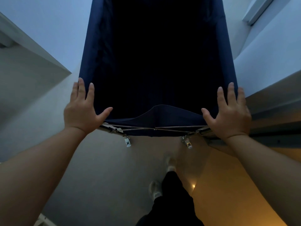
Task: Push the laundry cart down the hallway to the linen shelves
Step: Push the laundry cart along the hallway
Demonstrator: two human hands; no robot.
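Observation:
The laundry cart (pixel 97 46) is a deep navy fabric bin on a metal frame, filling the upper middle of the head view; its inside is too dark to see into. My left hand (pixel 81 108) rests on the near left corner of the rim, fingers spread along the side edge and thumb on the near edge. My right hand (pixel 229 111) lies the same way on the near right corner. Under the near edge show crossed metal bars (pixel 154 128) and two caster wheels (pixel 127 141).
Pale walls close in on both sides, with a wall corner (pixel 48 54) at the left and a ledge or trim (pixel 268 95) at the right. A window or door frame (pixel 259 10) sits upper right. My legs and light shoes (pixel 155 190) stand on the smooth floor behind the cart.

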